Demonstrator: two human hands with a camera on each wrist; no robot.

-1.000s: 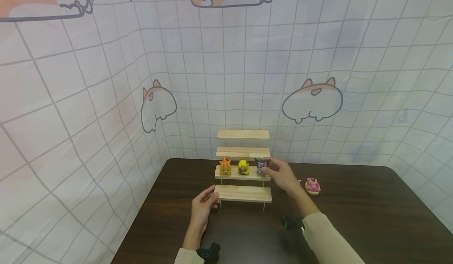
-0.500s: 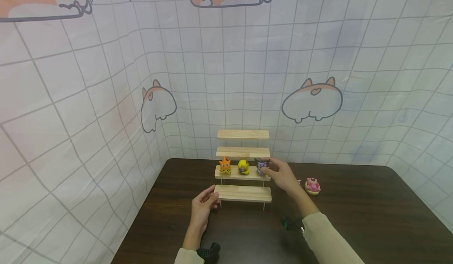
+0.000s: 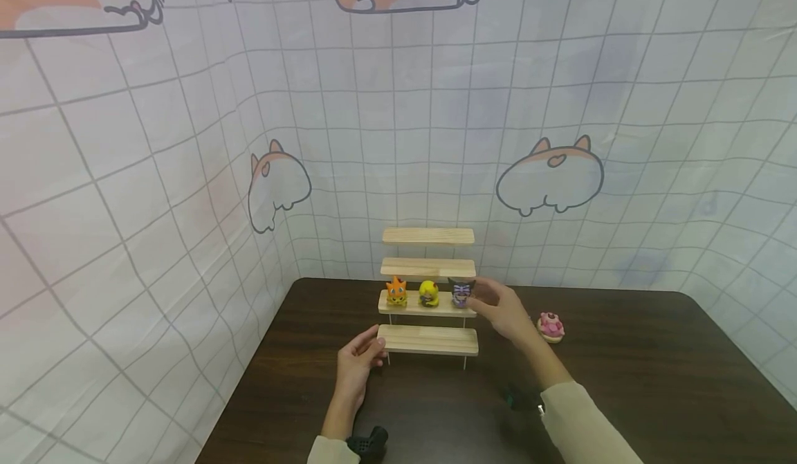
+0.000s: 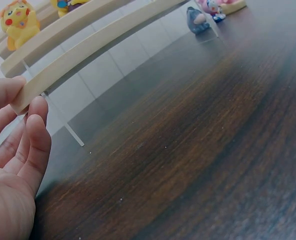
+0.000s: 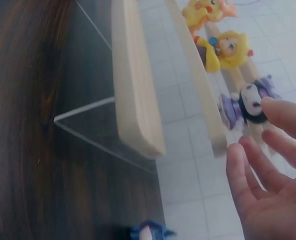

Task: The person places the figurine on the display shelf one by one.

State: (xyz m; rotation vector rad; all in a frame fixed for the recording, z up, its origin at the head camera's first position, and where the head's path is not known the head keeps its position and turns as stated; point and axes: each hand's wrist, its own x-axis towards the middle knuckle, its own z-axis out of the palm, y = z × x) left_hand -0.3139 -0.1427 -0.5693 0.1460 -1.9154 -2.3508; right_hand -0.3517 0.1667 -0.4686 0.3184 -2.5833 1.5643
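A stepped wooden display stand [image 3: 427,340] with clear supports rises in the head view. My left hand [image 3: 356,370] pinches the left end of its lowest board, thumb above and fingers below in the left wrist view. Three figurines sit on the second board up: an orange-eared yellow one [image 3: 396,292], a yellow-haired one [image 3: 428,294] and a purple-and-black one [image 3: 461,294]. My right hand [image 3: 506,314] is beside the purple figurine with loosely spread fingers. In the right wrist view, the thumb [image 5: 283,112] overlaps that figurine [image 5: 250,102]; contact is unclear.
On the dark wooden table [image 3: 610,374], a pink figurine [image 3: 551,327] stands right of the stand. A blue-grey figurine [image 4: 197,21] and a pink-and-white one [image 4: 212,9] show in the left wrist view. A patterned cloth wall [image 3: 423,160] hangs behind.
My right hand has loosened from the purple figurine and shifted slightly right, uncovering more of it. The left hand and the stand have stayed in place.
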